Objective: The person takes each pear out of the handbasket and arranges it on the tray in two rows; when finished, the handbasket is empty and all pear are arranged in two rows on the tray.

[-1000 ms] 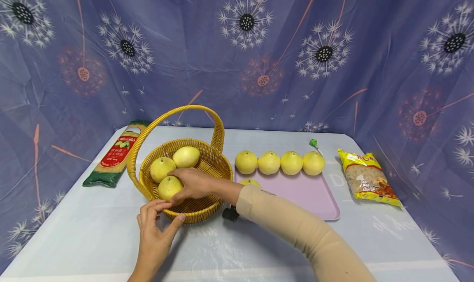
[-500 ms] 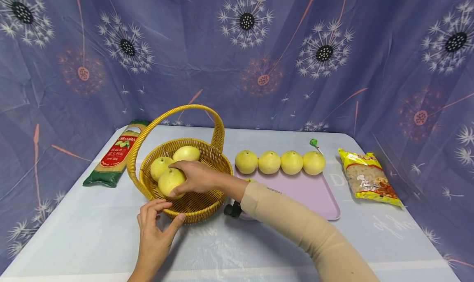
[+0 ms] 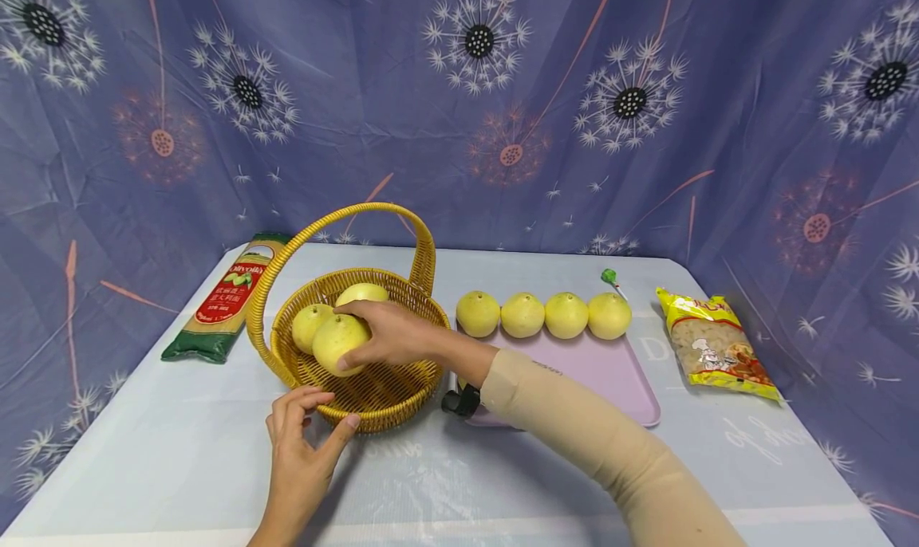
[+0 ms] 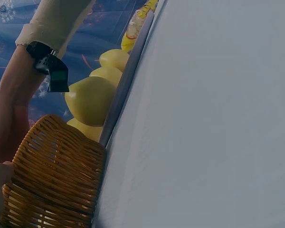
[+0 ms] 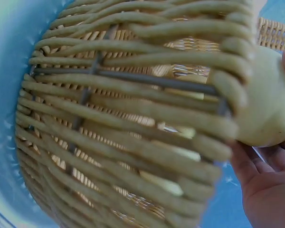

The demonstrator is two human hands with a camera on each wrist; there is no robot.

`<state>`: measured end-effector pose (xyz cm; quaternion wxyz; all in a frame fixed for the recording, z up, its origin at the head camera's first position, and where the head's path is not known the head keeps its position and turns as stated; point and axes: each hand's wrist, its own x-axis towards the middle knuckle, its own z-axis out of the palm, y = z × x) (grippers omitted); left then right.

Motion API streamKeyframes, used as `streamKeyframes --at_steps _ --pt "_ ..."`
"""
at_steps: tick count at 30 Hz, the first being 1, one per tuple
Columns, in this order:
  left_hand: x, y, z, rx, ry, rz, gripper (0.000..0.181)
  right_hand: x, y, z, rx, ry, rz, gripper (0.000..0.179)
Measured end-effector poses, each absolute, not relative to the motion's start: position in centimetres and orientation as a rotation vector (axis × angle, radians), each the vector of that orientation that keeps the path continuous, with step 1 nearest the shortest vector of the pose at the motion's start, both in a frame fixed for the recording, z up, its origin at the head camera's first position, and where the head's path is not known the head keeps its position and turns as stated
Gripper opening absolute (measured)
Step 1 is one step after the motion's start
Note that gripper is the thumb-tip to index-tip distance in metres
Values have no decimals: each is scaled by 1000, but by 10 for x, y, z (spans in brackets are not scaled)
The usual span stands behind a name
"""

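Note:
A yellow wicker basket (image 3: 402, 407) with a tall arched handle stands left of the middle in the head view. Inside its bowl my right hand (image 3: 395, 336) grips a round, pale yellow fruit (image 3: 336, 348), thumb on the near side and fingers on the far side. Two similar fruits, one on the left (image 3: 306, 324) and one behind (image 3: 361, 293), lie in the basket beside it. My left hand (image 3: 301, 443) holds the basket's front rim between fingers and thumb. The right wrist view shows the gripped fruit (image 5: 266, 104) beyond the woven wall (image 5: 133, 114).
Right of the basket lies a pink tray (image 3: 574, 371) with several yellow fruits (image 3: 522, 316) lined up along its back. A green-headed lollipop (image 3: 609, 277) lies behind it. A yellow snack bag (image 3: 718, 344) is at the far right, a green-and-red pasta packet (image 3: 226, 300) at the left.
My right hand has lifted the fruit slightly and shifted it to the right and back, away from the basket's front rim. The left hand has stayed at the rim.

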<state>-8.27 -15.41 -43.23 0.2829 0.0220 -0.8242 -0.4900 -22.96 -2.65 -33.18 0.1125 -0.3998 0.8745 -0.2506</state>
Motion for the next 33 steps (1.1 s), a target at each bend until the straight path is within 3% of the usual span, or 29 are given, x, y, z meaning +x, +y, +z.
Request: streamKeyframes --at_steps 33 --pt "-81 -154 -432 89 -2215 -1329 42 -228 11 -312 -1142 2509 -976 78"
